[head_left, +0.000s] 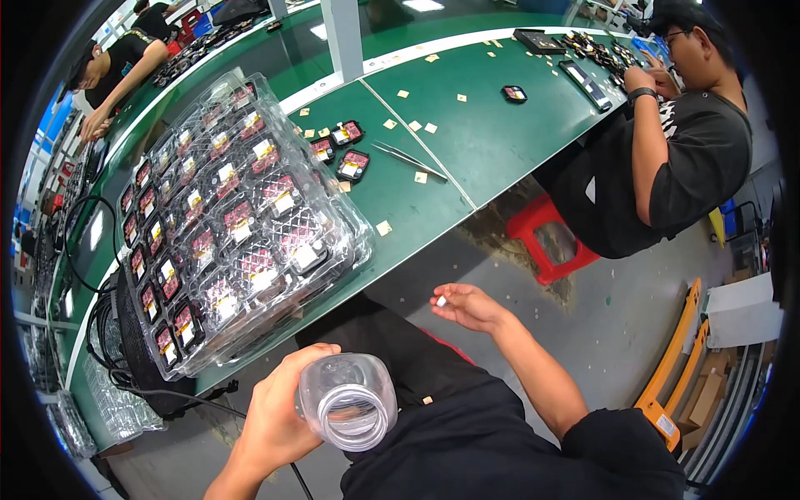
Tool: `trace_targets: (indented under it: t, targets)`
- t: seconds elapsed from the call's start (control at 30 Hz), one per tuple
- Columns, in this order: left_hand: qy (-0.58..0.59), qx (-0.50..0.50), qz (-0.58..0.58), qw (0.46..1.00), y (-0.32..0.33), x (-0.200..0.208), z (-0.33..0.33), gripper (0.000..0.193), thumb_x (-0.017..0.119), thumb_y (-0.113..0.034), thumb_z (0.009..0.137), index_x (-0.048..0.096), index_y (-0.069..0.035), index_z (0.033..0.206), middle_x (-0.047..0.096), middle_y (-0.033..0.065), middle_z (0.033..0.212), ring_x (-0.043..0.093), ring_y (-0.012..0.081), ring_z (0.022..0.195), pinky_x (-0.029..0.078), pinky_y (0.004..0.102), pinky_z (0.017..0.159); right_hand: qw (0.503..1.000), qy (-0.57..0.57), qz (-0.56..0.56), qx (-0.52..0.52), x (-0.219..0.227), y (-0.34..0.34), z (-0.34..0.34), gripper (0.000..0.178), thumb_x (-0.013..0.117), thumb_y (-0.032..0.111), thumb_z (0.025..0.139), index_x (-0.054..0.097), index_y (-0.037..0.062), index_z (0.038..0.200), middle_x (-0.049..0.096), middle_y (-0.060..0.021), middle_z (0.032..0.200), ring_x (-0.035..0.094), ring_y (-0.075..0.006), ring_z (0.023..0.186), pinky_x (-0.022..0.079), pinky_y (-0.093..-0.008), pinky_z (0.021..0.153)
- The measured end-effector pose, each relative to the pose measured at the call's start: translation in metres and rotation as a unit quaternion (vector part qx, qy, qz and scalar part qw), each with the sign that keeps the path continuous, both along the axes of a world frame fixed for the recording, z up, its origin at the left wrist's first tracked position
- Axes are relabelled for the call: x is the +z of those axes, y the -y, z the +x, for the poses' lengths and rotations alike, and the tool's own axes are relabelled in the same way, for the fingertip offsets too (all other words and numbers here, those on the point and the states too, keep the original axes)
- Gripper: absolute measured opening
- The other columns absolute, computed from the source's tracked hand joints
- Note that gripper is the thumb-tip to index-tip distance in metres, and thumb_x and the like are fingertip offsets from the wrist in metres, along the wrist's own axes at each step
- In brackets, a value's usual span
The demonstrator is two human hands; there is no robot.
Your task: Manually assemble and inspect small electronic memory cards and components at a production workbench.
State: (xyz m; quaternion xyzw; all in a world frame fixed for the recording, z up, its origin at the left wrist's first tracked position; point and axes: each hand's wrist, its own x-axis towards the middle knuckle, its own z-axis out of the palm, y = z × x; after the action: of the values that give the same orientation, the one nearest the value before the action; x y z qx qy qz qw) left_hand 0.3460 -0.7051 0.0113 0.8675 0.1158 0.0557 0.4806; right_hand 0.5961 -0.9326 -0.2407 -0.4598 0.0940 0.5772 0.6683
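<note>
In my left hand (pixel 279 400) is a clear plastic bottle (pixel 346 379), gripped by its side with the uncapped mouth tipped up toward me. My right hand (pixel 468 308) is held out over the floor beside the bench, fingers curled. A small white piece (pixel 441 301) sits at its fingertips, too small to name. Left of my hands, on the green bench (pixel 433 133), rises a stack of clear plastic trays (pixel 225 217) filled with black-framed modules with red and white faces. Loose modules (pixel 353 165) and metal tweezers (pixel 408 160) lie to the right of the stack.
Small cream squares (pixel 383 227) are scattered over the bench. A co-worker in black (pixel 667 158) sits at the right, near a red stool (pixel 550 240). Another person (pixel 125 67) works at far left. Orange rails (pixel 673 367) stand at right. A black cable (pixel 192 392) runs by my left arm.
</note>
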Motion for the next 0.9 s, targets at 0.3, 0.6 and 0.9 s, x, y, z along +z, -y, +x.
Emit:
trace_targets:
  t: [0.3,0.6,0.9]
  targets:
    - [-0.006,0.004,0.000,1.000,0.002,-0.002,-0.003,0.077,0.095,-0.017,0.063,0.055,-0.001,0.127,0.066,0.0172,0.125,0.069,0.0326,0.110,0.056,0.0375,0.093,0.981,-0.047,0.184,0.052,0.030,0.008,0.005,0.020,0.057,0.016,0.103,0.061,0.0013,0.116,0.060,-0.0025,0.089,0.047,-0.0070,0.066,0.040,-0.0208,0.055]
    - [-0.010,0.002,0.002,1.000,0.002,-0.002,-0.001,0.075,0.095,-0.015,0.064,0.055,-0.001,0.126,0.067,0.0176,0.123,0.069,0.0327,0.110,0.056,0.0375,0.093,0.981,-0.040,0.182,0.046,0.045,0.002,-0.003,0.018,0.065,0.009,0.096,0.063,0.0041,0.113,0.053,0.0028,0.084,0.042,-0.0061,0.067,0.036,-0.0207,0.058]
    - [0.023,-0.028,0.055,0.998,0.002,0.001,0.006,0.072,0.090,-0.005,0.063,0.056,-0.001,0.126,0.067,0.0181,0.123,0.068,0.0344,0.110,0.055,0.0377,0.094,0.973,0.201,0.070,0.086,0.066,0.000,-0.009,0.036,0.066,-0.001,0.091,0.061,0.0030,0.126,0.065,-0.0099,0.119,0.064,-0.0165,0.101,0.053,-0.0317,0.090]
